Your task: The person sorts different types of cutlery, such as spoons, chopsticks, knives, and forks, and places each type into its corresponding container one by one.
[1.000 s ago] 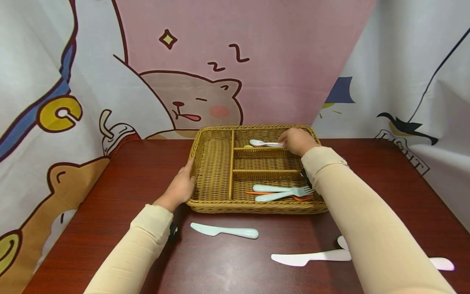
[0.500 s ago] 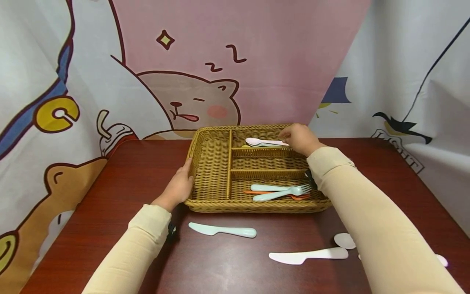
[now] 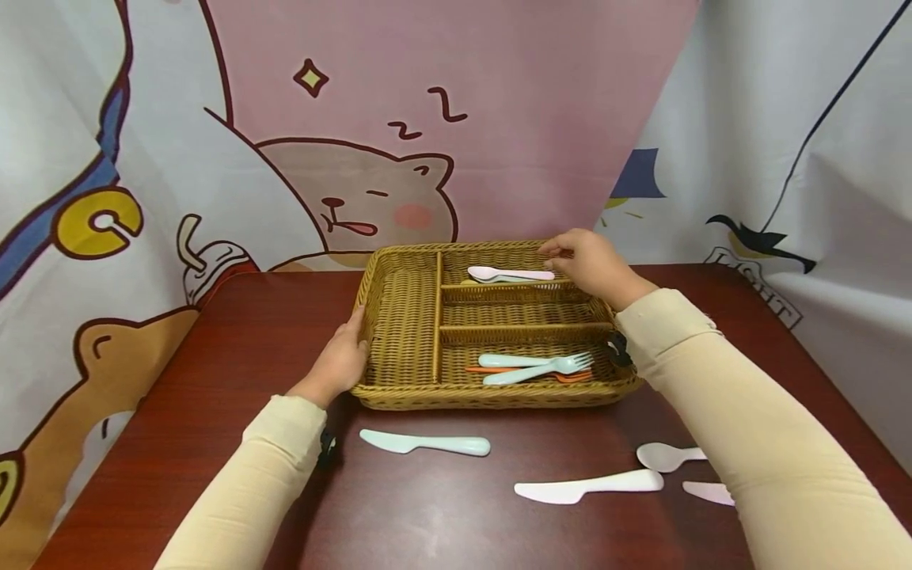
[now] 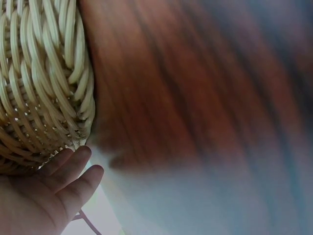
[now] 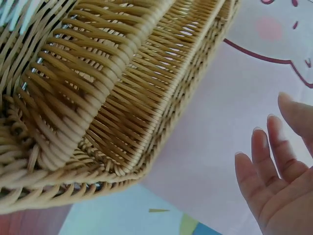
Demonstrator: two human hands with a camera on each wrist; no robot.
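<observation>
A left hand (image 3: 338, 360) is resting straight fingers against the left edge of a golden-brown, four-compartment wicker basket (image 3: 492, 400) near the desk's (image 3: 399, 507) far edge — a right hand (image 3: 591, 260), fingers loosely spread, is hovering by its far right corner, where a pale-pink spoon (image 3: 523, 275) is lying nearby.

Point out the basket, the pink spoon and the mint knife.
Basket (image 3: 499, 400), head view: front wall.
Pink spoon (image 3: 514, 275), head view: handle.
Mint knife (image 3: 436, 444), head view: handle, near the blade.
</observation>
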